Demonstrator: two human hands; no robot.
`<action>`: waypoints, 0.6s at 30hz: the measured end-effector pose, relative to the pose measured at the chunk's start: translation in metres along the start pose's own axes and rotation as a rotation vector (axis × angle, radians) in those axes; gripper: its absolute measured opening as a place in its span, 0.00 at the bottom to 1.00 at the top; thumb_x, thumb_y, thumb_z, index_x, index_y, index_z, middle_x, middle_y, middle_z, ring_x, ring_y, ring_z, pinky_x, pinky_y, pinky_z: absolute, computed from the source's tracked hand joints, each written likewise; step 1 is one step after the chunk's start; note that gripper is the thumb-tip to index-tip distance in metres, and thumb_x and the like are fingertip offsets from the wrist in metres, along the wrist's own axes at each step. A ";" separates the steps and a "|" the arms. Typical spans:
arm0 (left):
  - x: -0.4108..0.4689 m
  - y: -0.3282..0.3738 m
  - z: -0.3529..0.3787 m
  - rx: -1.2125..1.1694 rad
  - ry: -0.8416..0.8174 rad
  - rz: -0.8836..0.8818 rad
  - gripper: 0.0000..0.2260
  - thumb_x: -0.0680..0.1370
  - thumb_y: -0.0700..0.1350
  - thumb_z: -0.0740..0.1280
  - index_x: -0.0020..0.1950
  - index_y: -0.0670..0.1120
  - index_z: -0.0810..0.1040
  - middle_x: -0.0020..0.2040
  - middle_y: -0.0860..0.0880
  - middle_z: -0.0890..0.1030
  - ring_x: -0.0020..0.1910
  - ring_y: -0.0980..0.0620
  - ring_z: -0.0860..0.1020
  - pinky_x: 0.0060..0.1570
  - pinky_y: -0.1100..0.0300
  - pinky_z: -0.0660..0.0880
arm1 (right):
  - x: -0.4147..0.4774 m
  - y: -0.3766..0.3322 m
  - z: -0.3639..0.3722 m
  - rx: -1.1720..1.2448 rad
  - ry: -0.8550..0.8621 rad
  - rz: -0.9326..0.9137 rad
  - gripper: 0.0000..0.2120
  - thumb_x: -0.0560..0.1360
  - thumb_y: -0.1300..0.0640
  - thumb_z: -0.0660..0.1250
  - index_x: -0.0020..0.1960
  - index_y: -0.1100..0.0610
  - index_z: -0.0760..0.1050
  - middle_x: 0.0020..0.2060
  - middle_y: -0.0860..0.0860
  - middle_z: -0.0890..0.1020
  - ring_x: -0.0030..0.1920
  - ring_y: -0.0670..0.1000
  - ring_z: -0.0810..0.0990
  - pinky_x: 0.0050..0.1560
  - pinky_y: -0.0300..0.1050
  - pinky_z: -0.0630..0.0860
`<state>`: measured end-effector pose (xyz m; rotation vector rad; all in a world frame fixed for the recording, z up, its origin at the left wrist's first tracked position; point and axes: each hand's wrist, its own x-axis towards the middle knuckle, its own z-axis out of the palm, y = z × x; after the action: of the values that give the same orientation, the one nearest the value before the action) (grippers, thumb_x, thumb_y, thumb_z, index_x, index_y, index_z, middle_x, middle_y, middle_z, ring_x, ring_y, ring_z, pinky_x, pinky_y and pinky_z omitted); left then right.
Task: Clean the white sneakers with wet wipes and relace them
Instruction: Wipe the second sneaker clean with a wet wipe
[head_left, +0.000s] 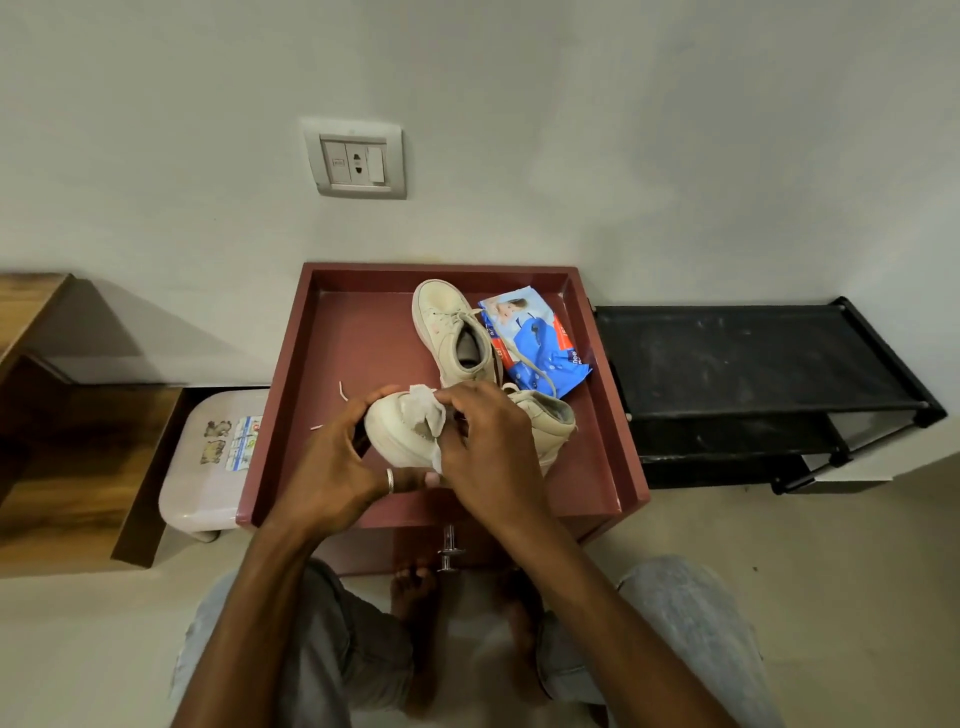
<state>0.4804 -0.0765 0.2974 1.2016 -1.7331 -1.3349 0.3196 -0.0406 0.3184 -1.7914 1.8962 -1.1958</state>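
Sneaker (396, 441) in curled left hand (337, 467)

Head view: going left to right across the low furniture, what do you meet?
Wooden cabinet → stool → left hand → wipe → wipes pack → black rack.

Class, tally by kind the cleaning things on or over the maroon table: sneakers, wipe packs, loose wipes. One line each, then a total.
Sneakers: 2 (far sneaker, held sneaker)
Wipe packs: 1 (blue pack)
Loose wipes: 1 (wipe, against the held sneaker)
Total: 4
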 end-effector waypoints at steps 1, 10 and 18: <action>-0.002 0.000 0.001 -0.004 0.004 0.005 0.41 0.58 0.44 0.83 0.69 0.51 0.73 0.60 0.59 0.81 0.59 0.62 0.80 0.55 0.71 0.76 | 0.000 -0.001 0.001 0.001 0.011 -0.008 0.08 0.75 0.62 0.67 0.53 0.58 0.81 0.48 0.51 0.82 0.47 0.49 0.79 0.47 0.45 0.77; -0.008 -0.012 -0.015 0.033 0.003 -0.027 0.42 0.57 0.45 0.85 0.69 0.52 0.74 0.58 0.61 0.83 0.58 0.62 0.81 0.55 0.69 0.78 | -0.010 0.002 -0.004 -0.006 -0.124 -0.021 0.16 0.67 0.60 0.62 0.49 0.58 0.85 0.47 0.52 0.85 0.48 0.51 0.83 0.51 0.47 0.79; -0.010 -0.017 -0.019 0.021 -0.012 0.006 0.44 0.55 0.51 0.87 0.68 0.55 0.74 0.60 0.62 0.82 0.60 0.59 0.81 0.55 0.71 0.76 | -0.007 -0.018 0.005 0.060 -0.153 -0.089 0.14 0.68 0.67 0.65 0.50 0.58 0.84 0.48 0.52 0.85 0.49 0.50 0.83 0.53 0.44 0.78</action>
<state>0.5059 -0.0761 0.2870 1.2008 -1.7621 -1.3261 0.3367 -0.0345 0.3257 -1.8939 1.6955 -1.0976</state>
